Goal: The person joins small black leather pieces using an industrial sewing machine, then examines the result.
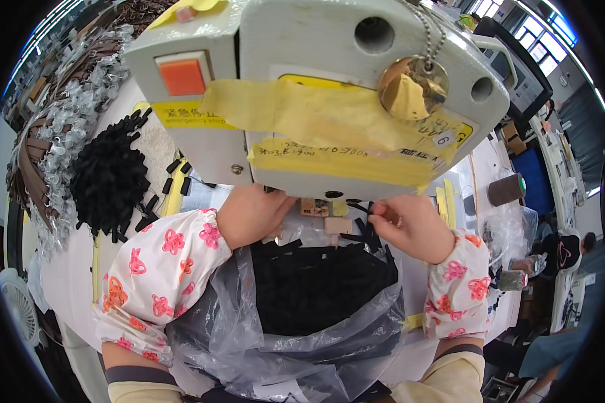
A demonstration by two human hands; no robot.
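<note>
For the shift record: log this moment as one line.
left hand: under machine head, grip hidden | right hand: pinches black strip | below: clear bag of black strips | left: black strip pile

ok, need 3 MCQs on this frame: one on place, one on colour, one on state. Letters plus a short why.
1. Where is the loose pile of black strips?
A. left of the machine
B. on the floor
C. on top of the machine

2. What colour is the square button on the machine?
A. green
B. orange-red
C. blue

3. What is the right hand doing?
A. resting flat and open
B. pinching a black strip
C. pressing the button

Answers:
1 A, the pile lies left of the machine on the white table.
2 B, its face is orange-red.
3 B, the fingertips close on a strip under the machine.
</note>
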